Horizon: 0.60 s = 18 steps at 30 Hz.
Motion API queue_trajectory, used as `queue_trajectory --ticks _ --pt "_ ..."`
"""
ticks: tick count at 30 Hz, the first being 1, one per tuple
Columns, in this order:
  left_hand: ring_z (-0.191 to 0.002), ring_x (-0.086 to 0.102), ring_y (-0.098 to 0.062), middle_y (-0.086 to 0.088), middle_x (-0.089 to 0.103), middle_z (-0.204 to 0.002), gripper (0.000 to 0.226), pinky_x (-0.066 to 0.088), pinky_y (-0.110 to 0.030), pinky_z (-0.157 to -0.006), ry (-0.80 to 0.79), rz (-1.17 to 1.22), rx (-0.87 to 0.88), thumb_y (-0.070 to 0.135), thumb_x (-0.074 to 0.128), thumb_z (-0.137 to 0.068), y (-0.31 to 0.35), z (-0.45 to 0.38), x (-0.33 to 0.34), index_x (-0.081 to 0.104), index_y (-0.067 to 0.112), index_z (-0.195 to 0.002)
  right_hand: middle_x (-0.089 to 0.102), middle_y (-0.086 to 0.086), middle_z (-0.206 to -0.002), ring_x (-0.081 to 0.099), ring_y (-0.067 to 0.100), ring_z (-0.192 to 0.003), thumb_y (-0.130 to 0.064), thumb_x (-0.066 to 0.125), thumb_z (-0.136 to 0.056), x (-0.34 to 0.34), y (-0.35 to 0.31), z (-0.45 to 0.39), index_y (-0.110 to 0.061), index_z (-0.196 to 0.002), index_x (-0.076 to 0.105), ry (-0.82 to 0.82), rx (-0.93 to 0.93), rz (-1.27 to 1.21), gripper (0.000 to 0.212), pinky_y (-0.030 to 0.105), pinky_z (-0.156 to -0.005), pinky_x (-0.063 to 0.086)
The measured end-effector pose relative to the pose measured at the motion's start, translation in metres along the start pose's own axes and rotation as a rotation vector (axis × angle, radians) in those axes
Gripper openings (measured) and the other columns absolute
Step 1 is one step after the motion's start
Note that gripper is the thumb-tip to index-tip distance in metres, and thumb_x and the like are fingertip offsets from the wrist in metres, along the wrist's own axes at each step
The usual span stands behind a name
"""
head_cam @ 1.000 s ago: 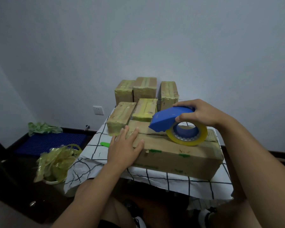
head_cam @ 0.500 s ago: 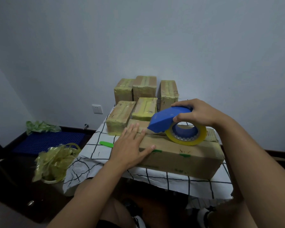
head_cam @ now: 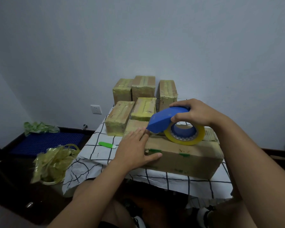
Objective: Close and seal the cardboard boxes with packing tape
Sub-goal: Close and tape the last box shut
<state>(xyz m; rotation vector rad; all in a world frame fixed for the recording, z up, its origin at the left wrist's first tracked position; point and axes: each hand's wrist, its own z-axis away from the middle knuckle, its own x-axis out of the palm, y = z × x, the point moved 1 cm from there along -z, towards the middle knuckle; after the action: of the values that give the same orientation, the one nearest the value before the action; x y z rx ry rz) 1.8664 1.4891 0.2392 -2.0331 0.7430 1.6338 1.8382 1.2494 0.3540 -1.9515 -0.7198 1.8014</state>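
Observation:
A long brown cardboard box (head_cam: 187,158) lies across the near side of the table. My right hand (head_cam: 196,112) grips a blue tape dispenser (head_cam: 164,119) loaded with a yellowish roll of packing tape (head_cam: 184,137), which stands on the box's top. The dispenser's nose points left, close to my left fingertips. My left hand (head_cam: 135,148) lies flat on the box's left end, fingers straight over the top and thumb pressed against the front face.
Several boxes wrapped in yellowish tape (head_cam: 143,104) are stacked at the back of the checked tablecloth (head_cam: 92,155). A green cutter (head_cam: 106,144) lies left of my hand. A bin of crumpled tape (head_cam: 51,163) stands on the floor at left, beside a blue mat (head_cam: 44,142).
My left hand has slid right along the box's left end, and its thumb now presses the front face. The dispenser has stayed on the box top in my right hand.

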Motion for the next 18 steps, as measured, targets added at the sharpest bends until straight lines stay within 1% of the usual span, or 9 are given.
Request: queue_trajectory --ticks 1,3,5,6,8,10,13,16,18 --pt "-0.147 0.019 -0.018 0.003 0.023 -0.161 0.101 0.018 -0.038 -0.121 -0.005 -0.004 0.007 0.090 0.018 -0.077 0.0012 0.0002 0.0010 0.018 0.026 -0.155 0.060 -0.007 -0.118 0.058 0.007 -0.097 -0.034 0.074 -0.085 0.0000 -0.0002 -0.0002 -0.030 -0.130 0.061 -0.001 0.002 0.006 0.047 0.023 -0.080 0.042" --pt "-0.149 0.014 -0.020 0.001 0.020 -0.162 0.098 0.011 -0.038 -0.121 -0.002 -0.001 0.016 0.088 0.025 -0.078 0.0030 0.0005 0.0024 0.016 0.029 -0.156 0.060 -0.008 -0.117 0.057 0.003 -0.095 -0.040 0.076 -0.081 0.0005 -0.0027 -0.0003 -0.030 -0.130 0.062 -0.006 0.001 0.013 0.051 0.019 -0.077 0.041" --pt "-0.150 0.010 -0.020 -0.001 0.017 -0.162 0.095 0.007 -0.036 -0.120 0.012 0.006 0.020 0.085 0.031 -0.080 0.0046 0.0004 0.0012 0.017 0.028 -0.156 0.059 -0.010 -0.115 0.056 -0.001 -0.094 -0.043 0.075 -0.078 0.0018 -0.0047 -0.0016 -0.032 -0.129 0.062 -0.012 0.001 0.018 0.054 0.015 -0.075 0.040" --pt "-0.150 0.010 -0.020 0.000 0.016 -0.163 0.095 0.008 -0.036 -0.120 0.017 0.005 0.025 0.084 0.033 -0.081 0.0054 -0.0005 0.0004 0.020 0.027 -0.155 0.059 -0.011 -0.115 0.056 -0.002 -0.093 -0.040 0.076 -0.080 0.0020 -0.0057 -0.0021 -0.032 -0.129 0.062 -0.015 0.000 0.021 0.051 0.015 -0.075 0.040" --pt "-0.148 0.016 -0.019 0.002 0.018 -0.162 0.096 0.016 -0.036 -0.119 0.008 0.004 0.030 0.084 0.035 -0.080 0.0069 -0.0024 -0.0007 0.024 0.024 -0.154 0.059 -0.010 -0.116 0.055 -0.002 -0.094 -0.034 0.075 -0.085 0.0021 -0.0062 -0.0030 -0.031 -0.130 0.062 -0.021 0.002 0.024 0.047 0.016 -0.075 0.040" --pt "-0.145 0.022 -0.019 0.002 0.022 -0.161 0.099 0.023 -0.036 -0.116 -0.001 0.007 0.030 0.087 0.036 -0.078 0.0086 -0.0032 -0.0006 0.026 0.022 -0.153 0.060 -0.009 -0.117 0.056 -0.001 -0.095 -0.037 0.075 -0.082 0.0014 -0.0047 -0.0036 -0.031 -0.129 0.062 -0.022 0.005 0.021 0.049 0.018 -0.076 0.041" --pt "-0.144 0.024 -0.020 0.001 0.023 -0.160 0.096 0.023 -0.036 -0.116 0.007 -0.002 0.033 0.086 0.038 -0.078 0.0098 -0.0041 0.0000 0.029 0.022 -0.150 0.059 -0.010 -0.116 0.057 0.001 -0.096 -0.035 0.074 -0.084 0.0013 -0.0052 -0.0041 -0.031 -0.129 0.062 -0.021 0.014 0.018 0.047 0.018 -0.076 0.040" --pt "-0.146 0.020 -0.019 0.001 0.023 -0.160 0.095 0.021 -0.035 -0.118 0.022 -0.019 0.037 0.086 0.035 -0.078 0.0101 -0.0040 0.0013 0.034 0.022 -0.148 0.059 -0.011 -0.112 0.057 0.003 -0.096 -0.034 0.073 -0.086 0.0020 -0.0062 -0.0054 -0.032 -0.126 0.062 -0.025 0.000 0.034 0.042 0.015 -0.075 0.039" --pt "-0.143 0.025 -0.017 0.002 0.027 -0.158 0.094 0.026 -0.034 -0.115 0.024 -0.004 0.038 0.086 0.037 -0.078 0.0096 -0.0042 0.0014 0.033 0.024 -0.147 0.060 -0.011 -0.111 0.056 0.000 -0.094 -0.037 0.073 -0.084 0.0020 -0.0064 -0.0055 -0.032 -0.126 0.063 -0.025 -0.001 0.035 0.043 0.015 -0.074 0.039"
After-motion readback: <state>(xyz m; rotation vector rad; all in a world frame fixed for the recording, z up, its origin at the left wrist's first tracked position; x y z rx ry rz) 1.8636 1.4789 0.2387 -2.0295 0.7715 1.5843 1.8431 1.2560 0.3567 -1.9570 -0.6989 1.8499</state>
